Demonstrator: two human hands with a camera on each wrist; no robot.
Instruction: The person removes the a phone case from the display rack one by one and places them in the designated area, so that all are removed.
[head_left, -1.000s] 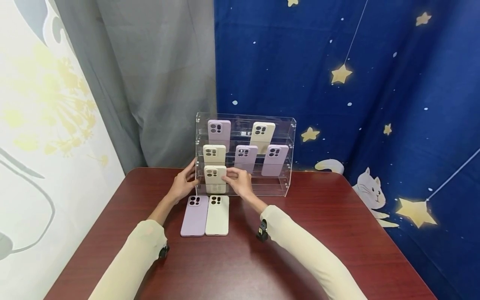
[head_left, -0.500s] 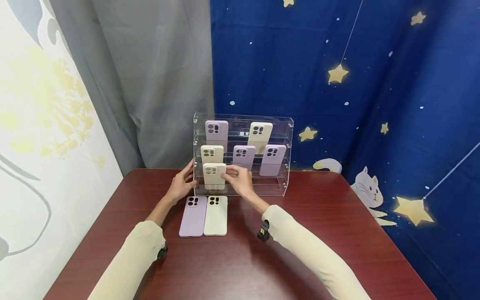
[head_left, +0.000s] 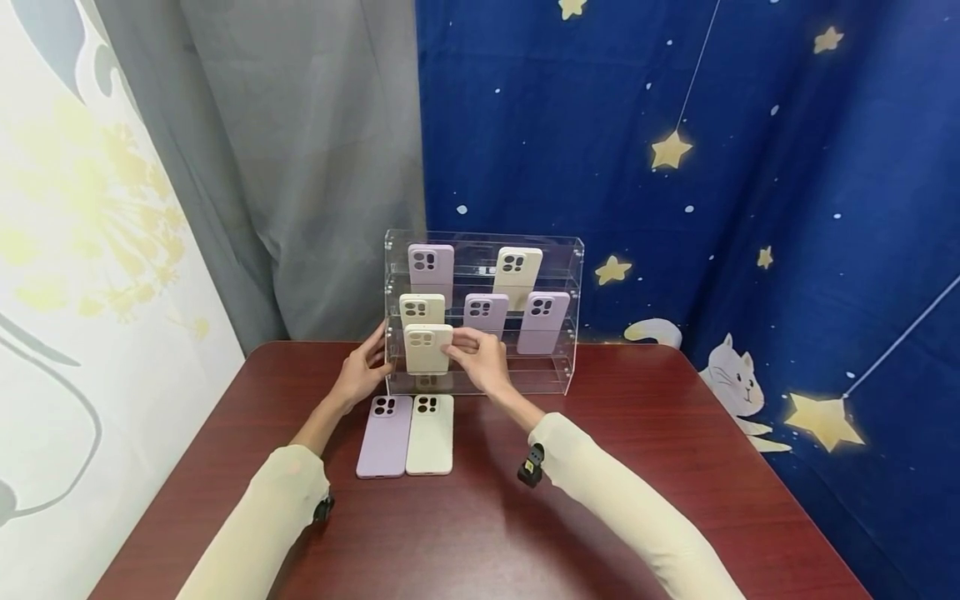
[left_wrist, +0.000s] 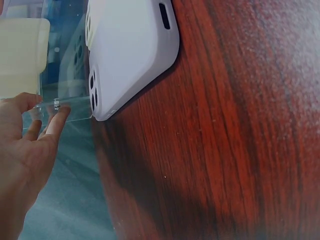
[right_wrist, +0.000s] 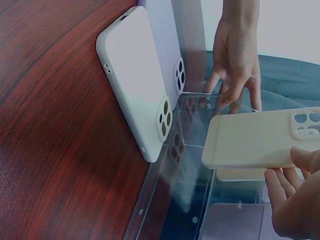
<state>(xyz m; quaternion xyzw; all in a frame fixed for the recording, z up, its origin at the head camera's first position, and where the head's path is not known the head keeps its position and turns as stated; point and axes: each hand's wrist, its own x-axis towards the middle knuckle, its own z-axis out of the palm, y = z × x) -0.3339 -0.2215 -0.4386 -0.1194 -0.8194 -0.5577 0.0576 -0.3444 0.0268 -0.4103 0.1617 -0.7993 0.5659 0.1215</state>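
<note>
My right hand (head_left: 482,360) pinches a cream phone case (head_left: 427,352) by its right edge, thumb in front and fingers behind. The case is upright at the lower left of a clear acrylic display rack (head_left: 525,385); in the right wrist view, light shows through its camera cutouts (right_wrist: 306,123). My left hand (head_left: 362,372) holds the rack's left side panel, with thumb and fingers on either side of its edge in the left wrist view. Before the rack, a lilac phone case (head_left: 386,437) and another cream case (head_left: 431,437) lie side by side on the table.
Higher on the rack stand a lilac case (head_left: 431,271), a cream case (head_left: 517,275), another cream one (head_left: 422,308) and two lilac ones on the right (head_left: 543,323). The reddish-brown table (head_left: 637,467) reaches back to a grey curtain (head_left: 345,167) and a blue starry one.
My right hand has raised the cream case slightly, so its lower edge now sits higher against the rack's bottom tier. The left hand keeps its hold on the side panel.
</note>
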